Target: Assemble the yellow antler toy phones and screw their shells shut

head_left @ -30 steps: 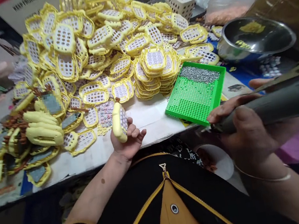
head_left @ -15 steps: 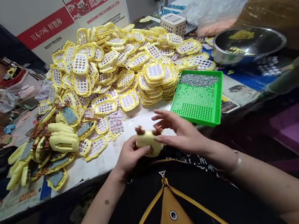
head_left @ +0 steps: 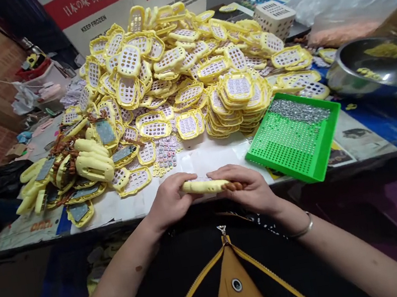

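Between my two hands, close to the table's front edge, is a yellow plastic piece (head_left: 206,186) seen edge-on, with brown antler-like parts at its right end. My left hand (head_left: 171,198) grips the piece's left end. Fingers of my right hand (head_left: 245,187) are wrapped round the right end, by the brown parts. Beyond the hands lie small printed buttons (head_left: 165,153) in a sheet-like cluster and a neat stack of yellow frames with white button grids (head_left: 237,87).
A large heap of yellow frames (head_left: 169,60) covers the table's back. At left are assembled yellow pieces with grey panels (head_left: 94,160). To the right stand a green tray (head_left: 317,170) of small metal parts, a steel bowl (head_left: 339,73) and a white perforated box (head_left: 275,18).
The yellow piece has been turned edge-on, its brown parts now pointing right. My right hand has closed on it from an open pose. The view has shifted, moving the scene right and up.
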`<state>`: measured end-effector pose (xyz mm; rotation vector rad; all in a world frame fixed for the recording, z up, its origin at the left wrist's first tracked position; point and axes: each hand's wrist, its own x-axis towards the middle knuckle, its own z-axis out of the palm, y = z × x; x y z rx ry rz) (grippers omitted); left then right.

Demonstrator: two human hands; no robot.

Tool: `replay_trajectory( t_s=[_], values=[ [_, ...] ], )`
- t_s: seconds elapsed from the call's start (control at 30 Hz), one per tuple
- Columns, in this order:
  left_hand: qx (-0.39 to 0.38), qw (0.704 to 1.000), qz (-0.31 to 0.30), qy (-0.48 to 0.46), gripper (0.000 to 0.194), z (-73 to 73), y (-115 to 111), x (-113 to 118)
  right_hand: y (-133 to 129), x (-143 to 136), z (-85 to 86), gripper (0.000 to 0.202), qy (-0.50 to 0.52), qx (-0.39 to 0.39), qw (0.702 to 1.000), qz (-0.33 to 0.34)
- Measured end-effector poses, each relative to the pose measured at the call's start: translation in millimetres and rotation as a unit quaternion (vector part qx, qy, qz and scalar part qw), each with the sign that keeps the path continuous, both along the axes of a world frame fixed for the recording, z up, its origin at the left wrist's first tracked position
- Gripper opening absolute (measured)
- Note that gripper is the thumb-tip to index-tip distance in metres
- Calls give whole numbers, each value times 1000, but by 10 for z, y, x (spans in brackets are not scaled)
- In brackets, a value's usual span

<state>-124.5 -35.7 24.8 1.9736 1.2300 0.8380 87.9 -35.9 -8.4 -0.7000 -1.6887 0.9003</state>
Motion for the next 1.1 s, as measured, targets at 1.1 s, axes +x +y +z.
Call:
replay_trajectory(
  t_s=[1.1],
  values=[
    [143,985,14,95,28,108,-425,-23,-260,-243,94,21,-170,137,972,-84]
  ],
)
